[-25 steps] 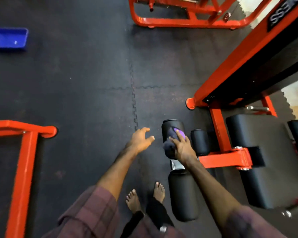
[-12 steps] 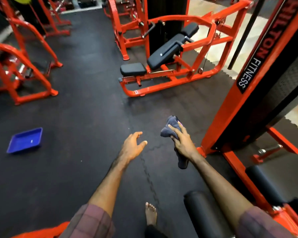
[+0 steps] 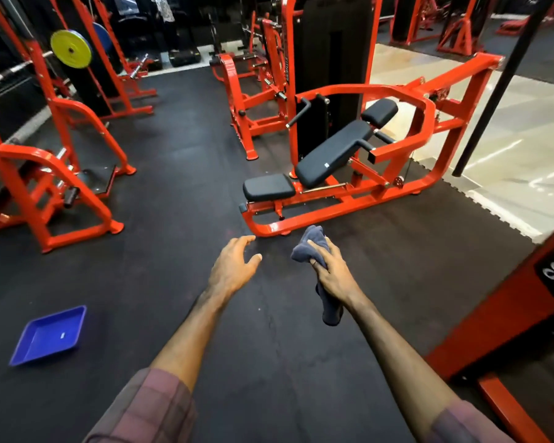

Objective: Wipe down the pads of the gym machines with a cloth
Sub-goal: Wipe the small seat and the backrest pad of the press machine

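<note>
A blue tray (image 3: 48,335) lies on the floor at far left. The left hand (image 3: 234,266) hangs empty with fingers loosely spread. The right hand (image 3: 331,271) grips a bunched grey cloth (image 3: 311,246). Straight ahead and slightly right, the seat pad (image 3: 268,186) and long back pad (image 3: 333,153) slope up rightward, nearer the right hand.
</note>
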